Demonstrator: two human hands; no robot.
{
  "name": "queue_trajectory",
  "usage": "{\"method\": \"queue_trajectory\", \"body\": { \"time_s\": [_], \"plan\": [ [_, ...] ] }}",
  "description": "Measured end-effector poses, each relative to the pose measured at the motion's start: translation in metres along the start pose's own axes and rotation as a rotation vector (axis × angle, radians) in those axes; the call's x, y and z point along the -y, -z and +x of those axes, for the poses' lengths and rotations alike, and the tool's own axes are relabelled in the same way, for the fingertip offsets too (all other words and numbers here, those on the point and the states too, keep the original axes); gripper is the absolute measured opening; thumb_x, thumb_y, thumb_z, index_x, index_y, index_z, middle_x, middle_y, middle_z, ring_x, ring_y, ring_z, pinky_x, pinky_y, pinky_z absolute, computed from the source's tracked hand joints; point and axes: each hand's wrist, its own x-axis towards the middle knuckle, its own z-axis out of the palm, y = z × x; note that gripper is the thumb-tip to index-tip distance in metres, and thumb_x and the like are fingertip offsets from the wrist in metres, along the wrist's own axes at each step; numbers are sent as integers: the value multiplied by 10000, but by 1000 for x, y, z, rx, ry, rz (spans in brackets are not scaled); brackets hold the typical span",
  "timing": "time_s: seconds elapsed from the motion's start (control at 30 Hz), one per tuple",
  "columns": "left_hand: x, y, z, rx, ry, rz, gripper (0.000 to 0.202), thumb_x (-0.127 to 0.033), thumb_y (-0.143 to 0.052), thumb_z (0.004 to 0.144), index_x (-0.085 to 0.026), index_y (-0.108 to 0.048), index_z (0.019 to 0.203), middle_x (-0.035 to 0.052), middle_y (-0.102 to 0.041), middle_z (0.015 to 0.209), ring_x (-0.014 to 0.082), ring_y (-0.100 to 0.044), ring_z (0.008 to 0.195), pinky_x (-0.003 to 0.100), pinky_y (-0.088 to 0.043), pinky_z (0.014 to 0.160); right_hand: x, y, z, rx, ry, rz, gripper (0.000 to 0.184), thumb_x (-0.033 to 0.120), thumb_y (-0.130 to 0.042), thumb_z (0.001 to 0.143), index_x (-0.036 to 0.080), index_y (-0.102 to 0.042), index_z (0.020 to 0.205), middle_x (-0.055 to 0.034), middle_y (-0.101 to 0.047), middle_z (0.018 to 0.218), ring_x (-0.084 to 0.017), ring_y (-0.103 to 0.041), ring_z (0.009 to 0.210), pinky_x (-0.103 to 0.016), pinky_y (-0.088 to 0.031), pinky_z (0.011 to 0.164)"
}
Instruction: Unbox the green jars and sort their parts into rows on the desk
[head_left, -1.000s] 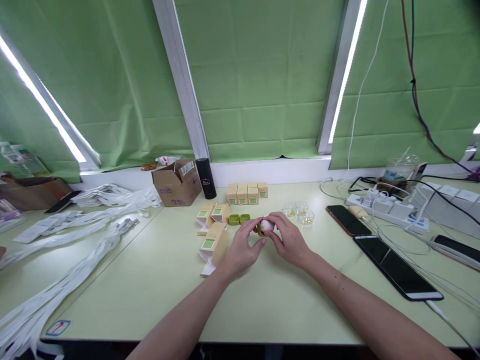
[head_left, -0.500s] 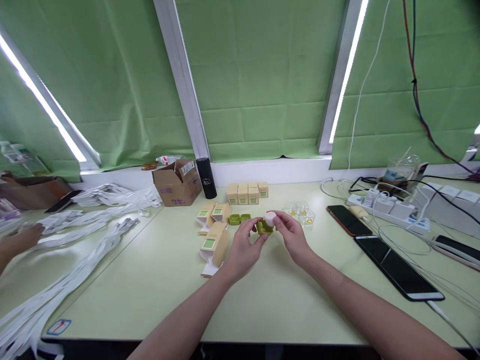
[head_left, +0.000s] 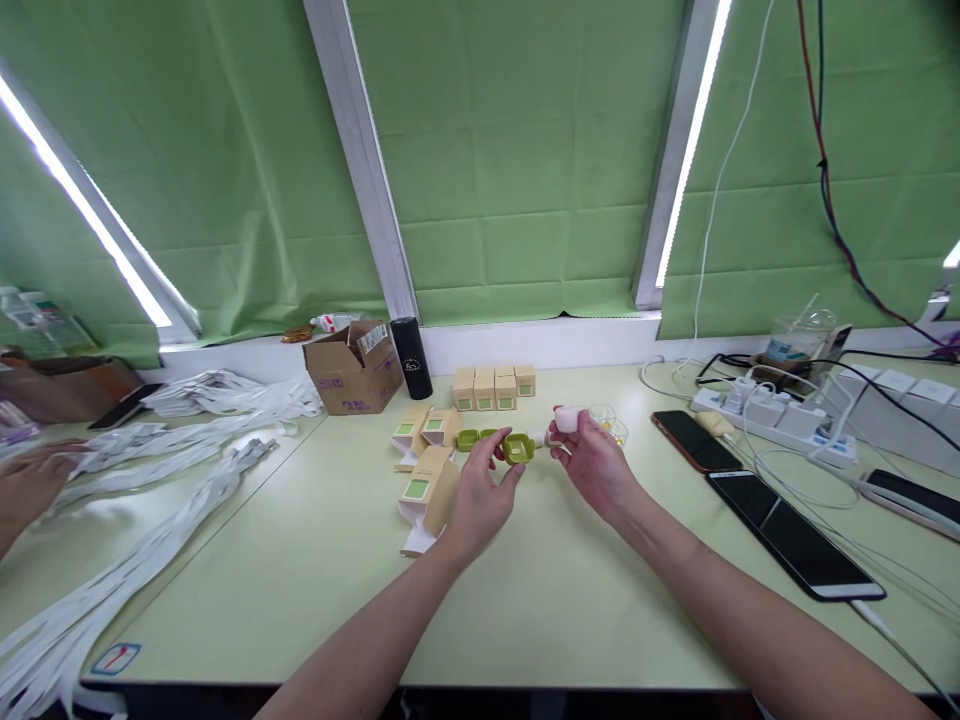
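Just left of the right hand (head_left: 598,466), which pinched a white piece (head_left: 568,419), the left hand (head_left: 484,490) held a green cup (head_left: 518,449), squarish, with no clear long axis.

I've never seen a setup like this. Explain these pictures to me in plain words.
There is no machine here, just a person's two bare hands. Every picture comes from one camera worn on the head, looking forward and down. The left hand holds a small green container; the right hand holds a small whitish piece. On the table are small beige boxes, an open cardboard box and a black cylinder. Phones lie to the right. At the far left, another person's hand is by white straps.
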Motion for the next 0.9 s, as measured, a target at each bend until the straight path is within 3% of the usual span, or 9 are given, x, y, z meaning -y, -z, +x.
{"method": "queue_trajectory", "body": {
  "time_s": [0.27,0.43,0.6,0.67,0.77,0.9],
  "plan": [
    [3,-1,1,-29,32,1,451,-277,-668,918,-243,-607,1364,68,-687,1148,212,-619,996,344,-501,832,8,-6,-8,205,153,-244,499,474,-835,835,292,-702,1280,-35,-727,1036,-228,-680,1044,-453,-545,1009],
    [5,-2,2,-46,24,5,444,-271,-670,912,-250,-610,1351,64,-691,1143,209,-620,995,342,-498,841,4,-6,-10,123,373,-526,565,311,-854,770,300,-639,1292,-24,-658,1082,-198,-663,956,-373,-567,859],
    [5,-1,2,-46,29,13,453,-274,-673,910,-244,-610,1357,68,-686,1135,210,-619,997,332,-498,821,9,5,-2,51,593,-889,346,250,-732,842,261,-643,1177,-65,-696,1130,-231,-647,966,-389,-536,802],
    [4,-1,2,-50,29,15,448,-279,-671,912,-249,-614,1355,68,-686,1127,212,-621,998,332,-499,817,11,15,5,46,706,-1050,261,229,-675,878,257,-655,1136,-81,-699,1166,-256,-646,993,-412,-535,806],
    [2,-1,1,-53,29,17,435,-288,-665,915,-255,-620,1347,68,-688,1121,215,-626,999,334,-502,814,13,33,16,70,857,-1323,286,153,-596,896,246,-647,1162,-100,-691,1196,-293,-634,1096,-451,-528,894],
    [1,-1,1,-61,22,25,437,-283,-667,910,-255,-623,1344,68,-694,1130,214,-627,994,344,-505,834,9,47,22,127,815,-1685,275,87,-562,888,213,-666,1109,-114,-682,1200,-269,-641,963,-400,-484,792]
  ]
}}
